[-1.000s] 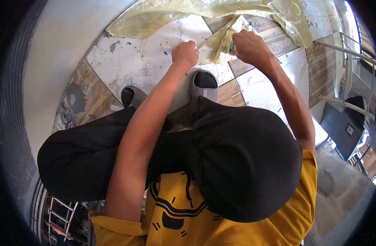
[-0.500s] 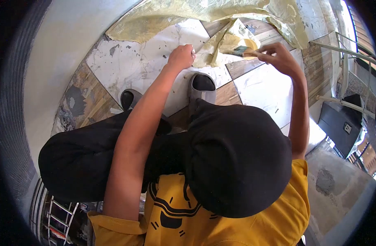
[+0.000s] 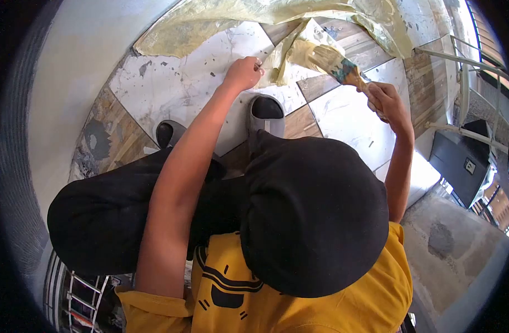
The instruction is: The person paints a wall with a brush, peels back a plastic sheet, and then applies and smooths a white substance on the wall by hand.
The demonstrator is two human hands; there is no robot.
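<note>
My right hand (image 3: 389, 105) is wrapped round the handle of a wide paintbrush (image 3: 343, 71). The bristles point up and left, over pale yellow paint at a crumpled plastic sheet (image 3: 282, 58). My left hand (image 3: 244, 73) is closed at the sheet's left edge, above my shoe; its fingertips carry whitish smears, and what they pinch is too small to make out. A longer yellowish sheet (image 3: 210, 33) lies across the floor at the top, along the wall.
Marble-look and wood-look tiles (image 3: 171, 83) bear scattered flakes. A pale wall (image 3: 71, 83) curves at the left. Metal rails (image 3: 465, 94) and a dark panel (image 3: 460, 166) stand at the right. My grey shoes (image 3: 266, 114) are below the sheet.
My right hand has moved down and now grips the brush handle with the fingers wrapped round it. The brush is tilted more steeply, its bristles over the yellow paint. My left hand stays closed.
</note>
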